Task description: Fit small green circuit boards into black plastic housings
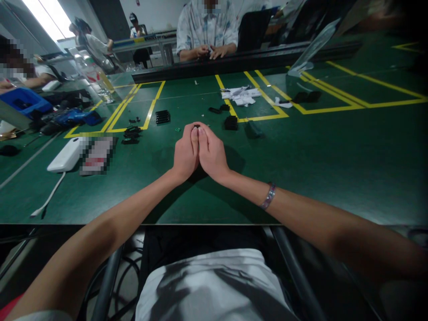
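The person at the near edge of the green bench (pixel 301 169) is pressing both hands together out in the middle of it. The left hand (pixel 185 154) and right hand (pixel 212 154) are lying palm to palm, heels resting on the mat, with the thumbs (pixel 194 136) side by side on top. All the fingers are curling inward and closing on a small dark piece (pixel 196 126), of which only a sliver is peeking out just beyond the thumb tips. The rest is hidden inside the hands, so I cannot tell its shape.

It looks to me like a squeezing or snapping-together step, with both hands bearing on the one piece. Any further move would call for even pressure from both thumbs and a firm pinch, since the piece is tiny and mostly covered.

A bracelet (pixel 269 196) is sitting on the right wrist. Farther along the bench, a ribbed black block (pixel 162 117) is lying to the left of the hands and a black cube-like part (pixel 230 122) to the right, both apart from them. A white device (pixel 66 154) is resting toward the left edge. At the far edge, another person's hands (pixel 209 52) are working on something.
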Action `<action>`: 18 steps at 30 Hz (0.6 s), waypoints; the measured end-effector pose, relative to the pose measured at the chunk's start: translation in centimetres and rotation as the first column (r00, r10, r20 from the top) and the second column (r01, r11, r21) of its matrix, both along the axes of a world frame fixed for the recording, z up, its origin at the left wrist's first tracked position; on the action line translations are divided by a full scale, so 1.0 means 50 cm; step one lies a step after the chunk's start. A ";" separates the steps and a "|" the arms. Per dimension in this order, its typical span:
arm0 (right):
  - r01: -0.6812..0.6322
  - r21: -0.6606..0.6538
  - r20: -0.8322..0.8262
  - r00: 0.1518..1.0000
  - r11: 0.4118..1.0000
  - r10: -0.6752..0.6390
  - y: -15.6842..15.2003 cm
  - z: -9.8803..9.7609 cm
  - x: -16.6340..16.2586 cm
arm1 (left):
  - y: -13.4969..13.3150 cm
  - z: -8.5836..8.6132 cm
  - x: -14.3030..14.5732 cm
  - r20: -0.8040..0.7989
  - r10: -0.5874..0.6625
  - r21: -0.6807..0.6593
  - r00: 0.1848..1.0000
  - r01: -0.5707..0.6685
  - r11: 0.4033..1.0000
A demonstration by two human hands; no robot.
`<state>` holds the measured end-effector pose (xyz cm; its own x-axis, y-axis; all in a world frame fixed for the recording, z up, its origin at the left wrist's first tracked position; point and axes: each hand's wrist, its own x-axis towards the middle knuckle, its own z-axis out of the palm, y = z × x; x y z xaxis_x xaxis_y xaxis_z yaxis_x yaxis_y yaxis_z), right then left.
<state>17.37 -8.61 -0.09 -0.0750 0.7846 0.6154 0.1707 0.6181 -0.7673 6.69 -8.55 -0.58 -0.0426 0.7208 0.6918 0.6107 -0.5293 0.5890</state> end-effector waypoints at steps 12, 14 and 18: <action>-0.116 -0.016 -0.059 0.992 0.993 0.115 0.041 0.004 0.033 | 0.006 0.015 -0.016 0.062 -0.203 -0.014 0.977 0.204 0.979; -0.131 -0.031 -0.077 0.989 0.991 0.128 0.045 0.005 0.041 | 0.006 0.016 -0.021 0.079 -0.259 -0.038 0.963 0.262 0.964; -0.136 -0.083 -0.082 0.988 0.987 0.129 0.045 0.009 0.051 | 0.006 0.012 -0.023 0.183 -0.369 -0.133 0.911 0.395 0.909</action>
